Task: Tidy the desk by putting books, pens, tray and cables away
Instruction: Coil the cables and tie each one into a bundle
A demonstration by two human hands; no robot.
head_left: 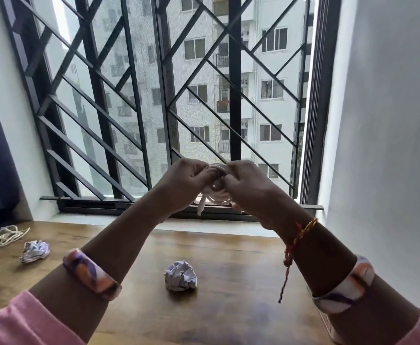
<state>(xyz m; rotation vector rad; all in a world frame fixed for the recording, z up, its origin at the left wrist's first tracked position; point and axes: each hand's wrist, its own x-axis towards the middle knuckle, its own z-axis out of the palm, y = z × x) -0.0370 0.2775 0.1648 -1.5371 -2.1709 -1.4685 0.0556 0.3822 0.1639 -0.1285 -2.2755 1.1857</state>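
We've got both hands up in front of the window grille (134, 100), left hand (185, 181) & right hand (247, 188) each gripping the coiled white cable (217, 192), one end dangling. Below on the desk (241, 265): 2 crumpled paper balls (180, 275), another loose cable (8, 235) far left.

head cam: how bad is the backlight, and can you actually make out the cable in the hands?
Head view: strong backlight from the window leaves the left hand and right hand dark and low in detail; the white cable coiled between them is pale and slightly soft; wide-angle bending shows in the window frame; the desk carries a soft sheen.
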